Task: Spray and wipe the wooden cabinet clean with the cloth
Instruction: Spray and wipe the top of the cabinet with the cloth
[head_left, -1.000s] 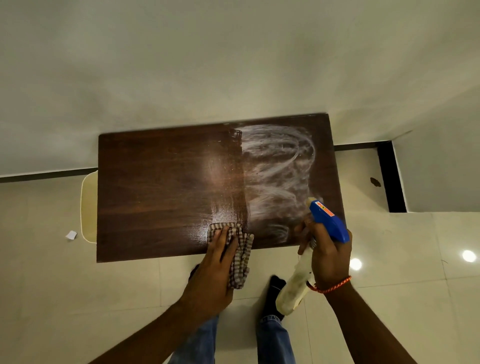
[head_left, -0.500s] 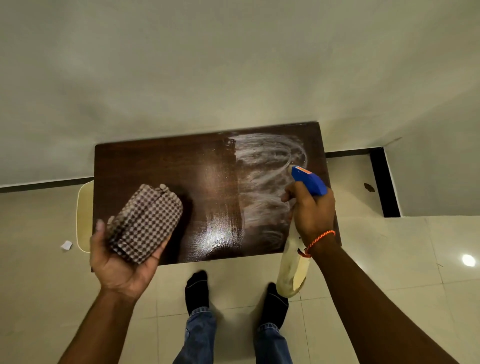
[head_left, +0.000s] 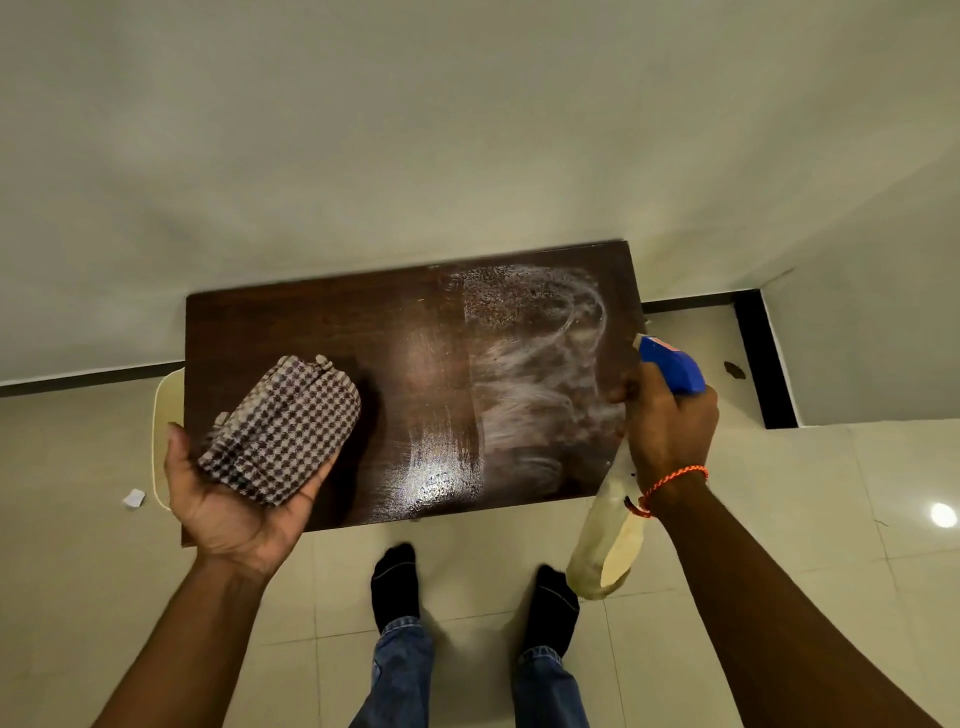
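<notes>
Nearest the camera you've got two feet in black socks (head_left: 395, 582) and blue jeans legs (head_left: 400, 675) standing on the glossy cream tiled floor (head_left: 779, 519). The left hand (head_left: 234, 499) is palm up, fingers loosely cupped under a folded brown-and-white checked cloth (head_left: 283, 428), which sits in the palm, lifted off the wood over the cabinet's left near part. The right hand (head_left: 667, 431), with an orange braided thread bracelet (head_left: 670, 480) on the wrist, is wrapped around the neck of a translucent plastic spray bottle with a blue trigger head (head_left: 672, 369); the bottle body hangs down past the cabinet's near right edge and the nozzle points left over the top.

The dark brown wooden cabinet top (head_left: 337, 332) sits against the far pale wall (head_left: 467, 130). Its right half is covered in white streaky, foamy spray, the middle near part looks wet and shiny, and the left part is plain dark wood. A small white scrap (head_left: 134, 499) lies on the floor to the left, near a cream rounded thing (head_left: 166, 415) poking out from behind the cabinet's left edge.
</notes>
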